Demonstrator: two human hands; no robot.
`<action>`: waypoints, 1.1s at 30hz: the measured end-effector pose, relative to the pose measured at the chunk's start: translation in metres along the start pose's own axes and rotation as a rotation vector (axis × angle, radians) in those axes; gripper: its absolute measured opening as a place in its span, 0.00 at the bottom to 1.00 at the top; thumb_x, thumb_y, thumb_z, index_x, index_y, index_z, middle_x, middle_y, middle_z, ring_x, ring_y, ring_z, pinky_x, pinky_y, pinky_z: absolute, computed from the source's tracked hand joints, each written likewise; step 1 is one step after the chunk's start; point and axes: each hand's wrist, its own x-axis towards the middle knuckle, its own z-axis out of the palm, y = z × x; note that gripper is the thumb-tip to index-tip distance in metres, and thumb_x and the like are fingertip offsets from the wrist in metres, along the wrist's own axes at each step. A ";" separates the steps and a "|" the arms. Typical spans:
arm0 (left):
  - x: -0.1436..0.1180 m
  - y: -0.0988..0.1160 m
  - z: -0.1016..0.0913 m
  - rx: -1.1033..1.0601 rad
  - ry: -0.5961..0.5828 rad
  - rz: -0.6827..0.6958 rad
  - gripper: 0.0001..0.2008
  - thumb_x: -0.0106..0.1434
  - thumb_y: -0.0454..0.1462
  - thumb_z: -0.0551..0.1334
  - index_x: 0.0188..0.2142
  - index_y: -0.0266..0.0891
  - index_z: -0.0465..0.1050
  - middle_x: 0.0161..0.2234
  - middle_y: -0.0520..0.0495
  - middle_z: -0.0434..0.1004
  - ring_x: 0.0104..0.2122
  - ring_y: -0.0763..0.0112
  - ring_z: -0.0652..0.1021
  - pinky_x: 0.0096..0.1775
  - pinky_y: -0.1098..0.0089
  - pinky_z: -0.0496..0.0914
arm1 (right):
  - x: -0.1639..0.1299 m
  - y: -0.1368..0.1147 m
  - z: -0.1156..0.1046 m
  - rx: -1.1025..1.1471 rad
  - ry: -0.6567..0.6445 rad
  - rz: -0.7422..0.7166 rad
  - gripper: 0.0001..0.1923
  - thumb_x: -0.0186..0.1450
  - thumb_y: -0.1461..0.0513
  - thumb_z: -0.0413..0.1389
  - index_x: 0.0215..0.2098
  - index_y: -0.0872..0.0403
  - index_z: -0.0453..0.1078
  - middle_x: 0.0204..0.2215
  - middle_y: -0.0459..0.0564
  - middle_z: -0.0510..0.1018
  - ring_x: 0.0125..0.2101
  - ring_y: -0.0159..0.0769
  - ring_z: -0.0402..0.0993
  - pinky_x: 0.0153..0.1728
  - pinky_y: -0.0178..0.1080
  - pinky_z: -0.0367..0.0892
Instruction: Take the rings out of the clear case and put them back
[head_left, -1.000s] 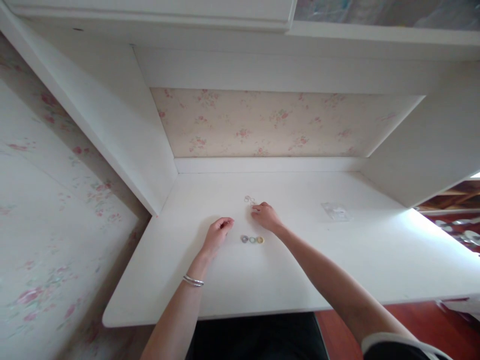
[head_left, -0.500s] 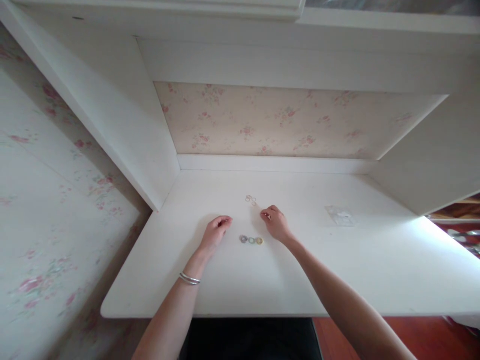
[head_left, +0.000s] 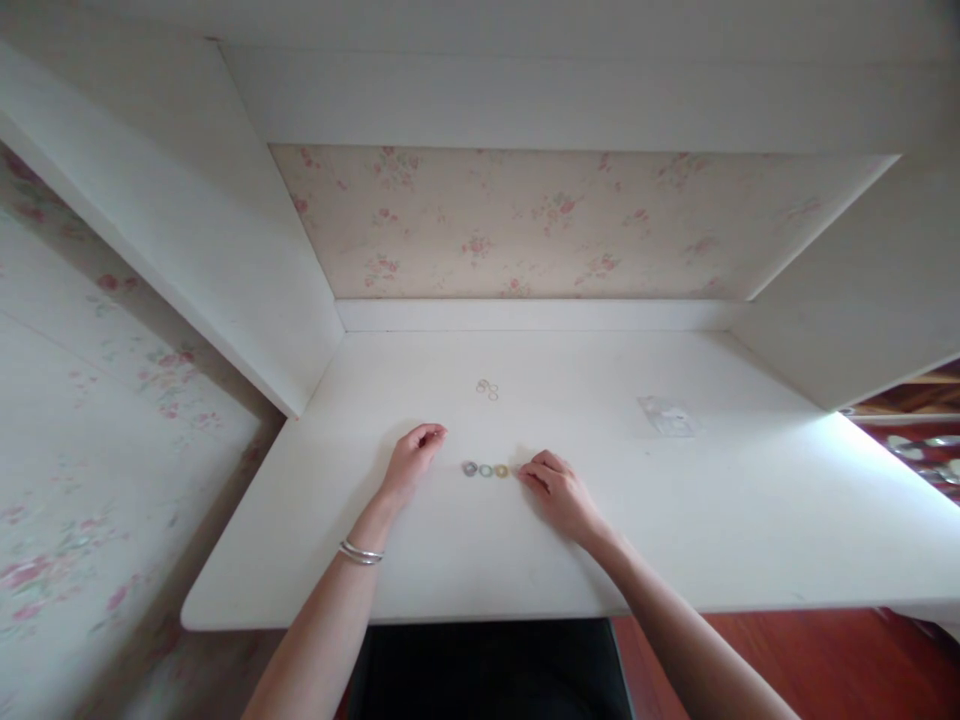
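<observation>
Here three small coloured rings [head_left: 486,470] lie in a row between the loosely curled, empty-looking hands, right hand [head_left: 559,490] fingertips touching.

Your right hand [head_left: 561,490] rests on the white desk [head_left: 465,570], fingertips at the right end of a short row of small rings [head_left: 486,470]; whether they pinch one is too small to tell. Your left hand [head_left: 409,465], loosely curled, lies at nine o'clock of the row, just beside it, with a bangle [head_left: 361,552] on that wrist. A few loose clear rings [head_left: 487,389] lie at twelve o'clock of the row. A small clear bag [head_left: 666,416] sits toward two o'clock, well apart.
</observation>
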 end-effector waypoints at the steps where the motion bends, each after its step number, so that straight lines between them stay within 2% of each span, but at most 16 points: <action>1: 0.000 0.000 0.000 0.010 0.007 0.005 0.19 0.54 0.50 0.61 0.35 0.36 0.74 0.21 0.54 0.64 0.22 0.76 0.62 0.24 0.74 0.56 | 0.000 0.001 0.001 -0.002 0.001 0.001 0.12 0.67 0.59 0.48 0.36 0.49 0.74 0.35 0.49 0.73 0.37 0.35 0.69 0.41 0.39 0.63; 11: 0.000 -0.002 0.002 0.123 0.017 0.027 0.18 0.56 0.49 0.60 0.36 0.37 0.74 0.22 0.54 0.66 0.22 0.75 0.64 0.26 0.74 0.58 | -0.001 -0.001 0.001 -0.035 0.006 -0.035 0.12 0.67 0.58 0.48 0.37 0.47 0.74 0.35 0.47 0.73 0.35 0.34 0.69 0.39 0.38 0.61; 13: 0.000 -0.002 0.002 0.170 0.012 0.046 0.17 0.56 0.48 0.59 0.36 0.37 0.74 0.23 0.53 0.68 0.23 0.74 0.66 0.27 0.74 0.59 | -0.003 0.001 0.001 0.055 0.056 -0.018 0.13 0.67 0.57 0.47 0.36 0.48 0.74 0.34 0.48 0.73 0.35 0.34 0.69 0.38 0.37 0.62; 16: 0.002 0.002 0.007 0.287 -0.057 0.088 0.15 0.57 0.47 0.59 0.35 0.38 0.75 0.25 0.51 0.71 0.26 0.71 0.69 0.30 0.72 0.62 | -0.005 0.008 -0.001 0.236 0.225 0.089 0.15 0.67 0.55 0.47 0.35 0.51 0.74 0.34 0.50 0.72 0.31 0.33 0.69 0.32 0.35 0.64; 20: 0.013 0.019 0.025 0.482 -0.196 0.249 0.12 0.59 0.44 0.57 0.34 0.39 0.75 0.28 0.48 0.73 0.29 0.69 0.72 0.34 0.70 0.64 | -0.005 0.018 -0.004 0.358 0.460 0.281 0.16 0.64 0.51 0.49 0.33 0.52 0.72 0.31 0.49 0.71 0.25 0.31 0.65 0.26 0.34 0.62; 22: 0.024 0.028 0.039 0.590 -0.243 0.364 0.11 0.61 0.41 0.56 0.35 0.39 0.75 0.32 0.46 0.74 0.31 0.69 0.73 0.37 0.70 0.66 | -0.004 0.020 -0.005 0.385 0.485 0.315 0.16 0.64 0.50 0.49 0.33 0.52 0.72 0.30 0.48 0.71 0.23 0.30 0.63 0.26 0.34 0.61; 24: 0.037 0.035 0.054 0.695 -0.251 0.413 0.11 0.62 0.39 0.55 0.36 0.39 0.74 0.36 0.45 0.74 0.34 0.68 0.74 0.40 0.69 0.66 | -0.004 0.020 -0.006 0.404 0.465 0.309 0.17 0.63 0.50 0.49 0.33 0.52 0.73 0.29 0.48 0.70 0.23 0.30 0.63 0.26 0.34 0.61; 28: 0.061 0.037 0.079 0.869 -0.210 0.398 0.10 0.62 0.37 0.55 0.41 0.40 0.72 0.43 0.44 0.72 0.39 0.67 0.74 0.42 0.69 0.67 | -0.003 0.019 -0.009 0.427 0.451 0.310 0.18 0.63 0.50 0.49 0.33 0.52 0.73 0.29 0.47 0.70 0.23 0.30 0.63 0.27 0.34 0.61; 33: 0.079 0.027 0.092 1.032 -0.190 0.342 0.12 0.64 0.38 0.55 0.45 0.42 0.70 0.48 0.44 0.68 0.41 0.66 0.74 0.41 0.69 0.66 | -0.004 0.021 -0.014 0.452 0.498 0.355 0.18 0.63 0.49 0.49 0.33 0.53 0.73 0.28 0.47 0.70 0.25 0.31 0.63 0.28 0.34 0.61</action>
